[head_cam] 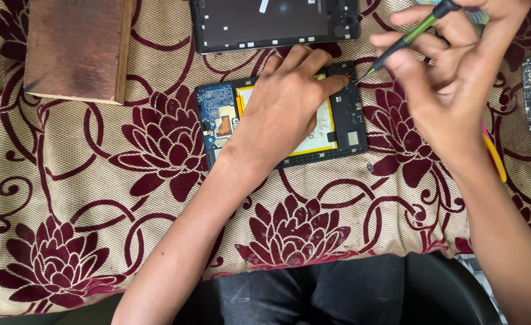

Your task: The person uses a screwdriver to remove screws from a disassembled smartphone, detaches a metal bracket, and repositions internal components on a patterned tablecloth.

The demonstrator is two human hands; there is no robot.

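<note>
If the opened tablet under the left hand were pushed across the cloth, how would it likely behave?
The opened tablet is flat and thin, so it would probably slide rather than tip, though the woven cloth likely drags on it. With its circuit board exposed, it seems fragile. The left hand pressing down suggests it shifts easily.

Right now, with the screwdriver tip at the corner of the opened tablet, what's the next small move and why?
Probably seat the tip and turn. The right hand holds the screwdriver slanted, its point at the opened tablet frame's top right corner, while the left hand lies flat on the yellow-edged battery, steadying it.
</note>
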